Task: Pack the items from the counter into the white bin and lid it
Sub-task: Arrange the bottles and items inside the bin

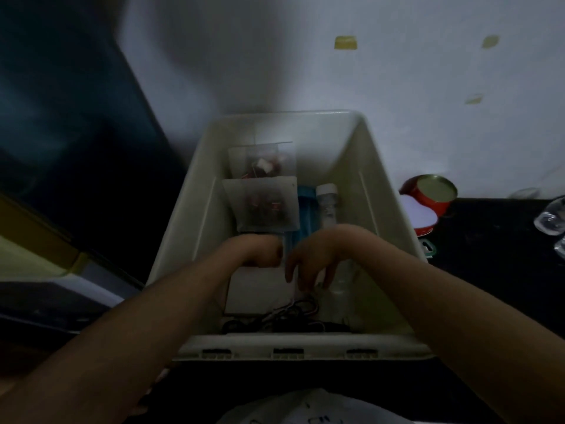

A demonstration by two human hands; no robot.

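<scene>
A pale wall (305, 56) rises behind the dark tabletop (495, 246) and carries three small yellowish patches (345, 42). By the tabletop's back edge, against that wall, sits a red round tin (428, 194) with a pale inside, touching a white object (419, 215) in front of it. Clear glass pieces (550, 221) lie at the right edge, and a dark panel (61, 117) fills the far left.

A dark counter (489, 270) filled the lower right of the frame. On it stood the white bin (394, 191), centre frame. Just right of the bin lay a red tin (428, 197) and, near the right edge, clear glassware (550, 221).
</scene>
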